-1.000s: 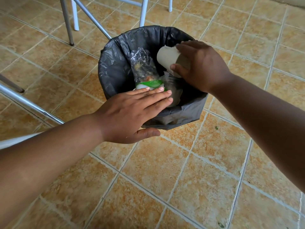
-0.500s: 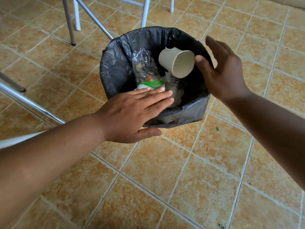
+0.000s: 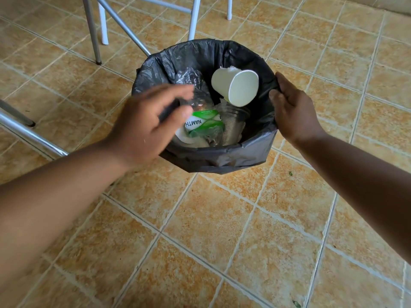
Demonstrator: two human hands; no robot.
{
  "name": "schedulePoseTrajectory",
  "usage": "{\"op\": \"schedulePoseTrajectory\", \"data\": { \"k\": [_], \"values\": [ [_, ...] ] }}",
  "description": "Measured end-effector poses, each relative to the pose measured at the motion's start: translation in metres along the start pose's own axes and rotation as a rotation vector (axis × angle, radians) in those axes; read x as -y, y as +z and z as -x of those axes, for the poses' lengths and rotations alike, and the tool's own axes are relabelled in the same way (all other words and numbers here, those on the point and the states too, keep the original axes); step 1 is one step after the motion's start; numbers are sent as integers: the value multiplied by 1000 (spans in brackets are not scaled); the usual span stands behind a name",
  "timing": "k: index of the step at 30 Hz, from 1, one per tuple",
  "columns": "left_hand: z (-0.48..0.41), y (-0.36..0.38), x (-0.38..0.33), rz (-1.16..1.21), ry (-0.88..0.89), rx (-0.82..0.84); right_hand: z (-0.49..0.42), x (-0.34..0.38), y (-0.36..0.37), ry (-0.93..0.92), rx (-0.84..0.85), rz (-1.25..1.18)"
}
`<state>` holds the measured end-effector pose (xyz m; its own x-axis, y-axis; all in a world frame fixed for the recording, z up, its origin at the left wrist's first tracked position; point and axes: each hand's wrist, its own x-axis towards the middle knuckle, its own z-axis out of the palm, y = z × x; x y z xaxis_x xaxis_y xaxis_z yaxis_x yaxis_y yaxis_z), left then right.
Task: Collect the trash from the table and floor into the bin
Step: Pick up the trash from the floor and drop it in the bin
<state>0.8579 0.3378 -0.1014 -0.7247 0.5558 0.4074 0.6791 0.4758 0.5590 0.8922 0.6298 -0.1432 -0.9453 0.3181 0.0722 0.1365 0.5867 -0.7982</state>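
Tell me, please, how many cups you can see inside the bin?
2: a white paper cup tipped against the bin liner's far side, and a clear plastic cup lying below it. Others may be buried.

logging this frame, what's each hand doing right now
Left hand: open, blurred, holding nothing, over the near-left rim of the bin.
Right hand: fingers closed on the bin's right rim.

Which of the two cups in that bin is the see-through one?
The ribbed clear plastic cup, low in the bin beside the green-labelled bottle. The white paper cup above it is opaque.
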Motion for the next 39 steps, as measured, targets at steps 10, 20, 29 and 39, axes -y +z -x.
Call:
{"op": "schedulePoseTrajectory", "data": {
  "k": [10, 20, 29, 39],
  "values": [
    [0, -17, 67, 125, -787, -204, -7, -2, 2, -8, -55, 2],
    [-19, -8, 60, 494, -957, -333, -16, 3, -5, 204, -34, -431],
    [-2, -10, 2, 511, -883, -260, 39, 4, -46, 342, -70, -484],
    [-2, -30, -199, 524, -837, 88, 202, 51, -209, 663, -288, -428]
  ]
}}
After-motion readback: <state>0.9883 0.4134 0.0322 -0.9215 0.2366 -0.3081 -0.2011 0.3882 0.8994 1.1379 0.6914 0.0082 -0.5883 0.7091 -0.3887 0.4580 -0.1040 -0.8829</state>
